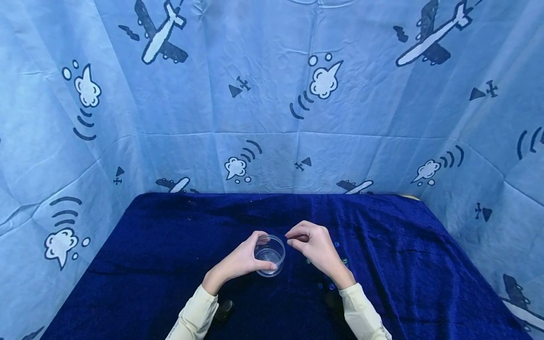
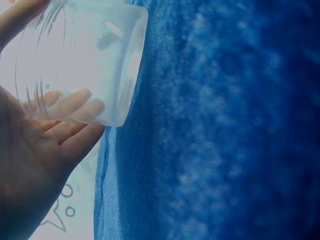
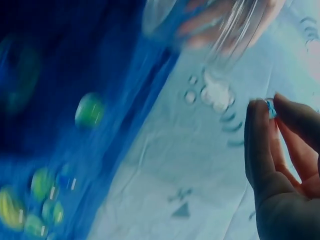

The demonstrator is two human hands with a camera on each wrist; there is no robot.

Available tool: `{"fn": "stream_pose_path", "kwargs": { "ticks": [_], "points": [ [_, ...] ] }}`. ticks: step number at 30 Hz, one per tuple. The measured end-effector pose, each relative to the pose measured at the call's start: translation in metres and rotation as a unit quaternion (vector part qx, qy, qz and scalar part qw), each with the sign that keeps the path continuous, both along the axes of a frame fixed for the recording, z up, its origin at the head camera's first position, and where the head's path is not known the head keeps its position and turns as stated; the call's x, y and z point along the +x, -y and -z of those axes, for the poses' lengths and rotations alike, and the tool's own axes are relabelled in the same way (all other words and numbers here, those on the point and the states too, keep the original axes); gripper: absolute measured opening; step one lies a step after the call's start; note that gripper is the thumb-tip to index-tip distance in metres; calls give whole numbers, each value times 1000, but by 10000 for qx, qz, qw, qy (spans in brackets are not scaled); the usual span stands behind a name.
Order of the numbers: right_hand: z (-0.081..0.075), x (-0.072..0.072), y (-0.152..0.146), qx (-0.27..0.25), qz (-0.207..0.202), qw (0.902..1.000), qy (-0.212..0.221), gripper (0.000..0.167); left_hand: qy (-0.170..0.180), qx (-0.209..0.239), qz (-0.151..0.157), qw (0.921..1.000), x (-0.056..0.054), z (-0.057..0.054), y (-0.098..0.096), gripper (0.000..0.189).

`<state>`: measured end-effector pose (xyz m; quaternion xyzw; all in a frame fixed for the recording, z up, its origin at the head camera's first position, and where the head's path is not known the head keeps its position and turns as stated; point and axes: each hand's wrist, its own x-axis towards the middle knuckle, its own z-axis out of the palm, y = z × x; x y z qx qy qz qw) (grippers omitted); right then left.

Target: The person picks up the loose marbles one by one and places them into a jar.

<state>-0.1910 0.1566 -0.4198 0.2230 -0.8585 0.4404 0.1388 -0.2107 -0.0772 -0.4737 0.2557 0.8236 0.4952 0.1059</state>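
Note:
My left hand (image 1: 240, 258) grips a clear, round plastic cup (image 1: 269, 255), thumb on the near side and fingers on the far side. In the left wrist view the see-through cup (image 2: 85, 60) is held off the blue cloth, and the fingers show through its wall. Just right of its rim, my right hand (image 1: 316, 245) pinches a small glass marble (image 3: 271, 108) between thumb and fingertips. That marble looks clear with some blue; the head view barely shows it. Loose green, yellow and blue marbles (image 3: 90, 111) lie on the cloth under the right forearm, partly hidden by it.
Dark blue velvety cloth (image 1: 148, 245) covers the table. Near the left sleeve sits a small dark object (image 1: 225, 309), too dim to identify. A light blue curtain (image 1: 272, 108) printed with planes and clouds hangs behind and on both sides.

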Motion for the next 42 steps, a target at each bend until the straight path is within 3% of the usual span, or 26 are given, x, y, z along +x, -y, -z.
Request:
{"fn": "stream_pose_path", "kwargs": {
  "ticks": [13,28,42],
  "points": [
    [15,11,37,-369,-394,9984,-182,15,134,-91,32,9999,2,-3,0,80],
    [27,13,49,135,-528,9978,-387,14,2,-166,-4,9999,1,-2,1,80],
    [28,13,50,176,-496,9960,-723,17,28,-105,12,9999,2,-1,2,83]
  ]
}}
